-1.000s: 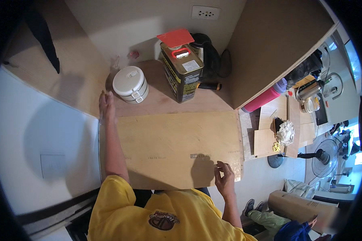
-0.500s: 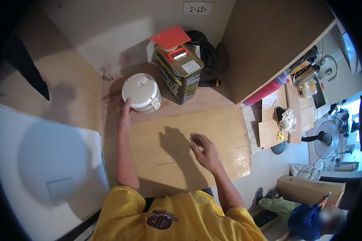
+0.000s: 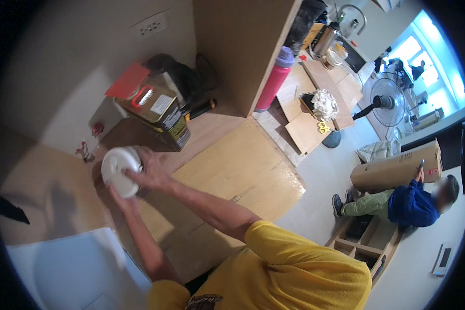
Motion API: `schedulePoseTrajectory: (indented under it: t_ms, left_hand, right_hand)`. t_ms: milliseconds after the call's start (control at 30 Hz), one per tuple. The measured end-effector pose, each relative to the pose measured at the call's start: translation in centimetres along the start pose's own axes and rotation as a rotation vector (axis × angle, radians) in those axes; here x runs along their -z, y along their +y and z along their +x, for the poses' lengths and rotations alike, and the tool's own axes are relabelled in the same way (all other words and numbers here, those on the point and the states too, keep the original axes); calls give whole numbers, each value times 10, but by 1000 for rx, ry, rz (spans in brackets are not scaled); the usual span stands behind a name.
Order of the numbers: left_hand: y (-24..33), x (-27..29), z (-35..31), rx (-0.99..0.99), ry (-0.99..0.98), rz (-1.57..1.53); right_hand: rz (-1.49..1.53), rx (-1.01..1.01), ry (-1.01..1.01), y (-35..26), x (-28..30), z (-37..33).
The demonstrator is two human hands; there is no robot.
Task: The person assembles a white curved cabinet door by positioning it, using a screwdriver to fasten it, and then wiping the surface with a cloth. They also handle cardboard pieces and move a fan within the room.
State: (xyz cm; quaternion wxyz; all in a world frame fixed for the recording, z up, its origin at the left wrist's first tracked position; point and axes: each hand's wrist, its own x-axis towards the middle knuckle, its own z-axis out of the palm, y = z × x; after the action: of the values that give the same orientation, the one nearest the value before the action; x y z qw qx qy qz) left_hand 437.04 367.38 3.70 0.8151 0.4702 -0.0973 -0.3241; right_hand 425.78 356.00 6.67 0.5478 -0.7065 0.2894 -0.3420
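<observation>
A small red-handled valve (image 3: pixel 82 151) sits low by the far wall, on the left. Just to its right and nearer, over the left end of the worktop (image 3: pixel 219 121), is a white round lidded container (image 3: pixel 118 168). Its lid faces up toward the wearer and seems to lean left; a strip of the side wall shows toward the far right. The axis from base to lid therefore slants, though blur hides the details, and whether the base touches the worktop cannot be told. The person's left hand (image 3: pixel 124 202) grasps its near edge from below; the right hand (image 3: pixel 154 173) clasps the right side, thumb across the lid, hiding part of the container. The right forearm crosses a tan sheet (image 3: pixel 258 170). Just beyond the container, on the far right, a rectangular metal can (image 3: pixel 169 121) stands in the way, a red card (image 3: pixel 128 81) on its top. Behind it are a black appliance (image 3: pixel 173 72) and an orange-and-black tool handle (image 3: pixel 201 109). Farther right, past an upright wooden panel (image 3: pixel 237 51), stands a pink bottle (image 3: pixel 272 88) with a purple cap.
</observation>
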Motion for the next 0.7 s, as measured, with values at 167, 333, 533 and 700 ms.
schedulePoseTrajectory:
  t_ms: [167, 333, 533, 700]
  left_hand:
    - [10, -72, -124, -25, 53, 111]
    - [-32, -140, -204, 114, -59, 250]
    - [-139, -292, -253, 216, -271, 486]
    - [-247, -442, -263, 237, -748, 442]
  right_hand:
    - [24, -16, -47, -64, 100, -88]
    - [112, -68, -51, -52, 230, -153]
    - [138, -182, 153, -11, 415, -188]
    - [409, -229, 357, -9, 593, -197]
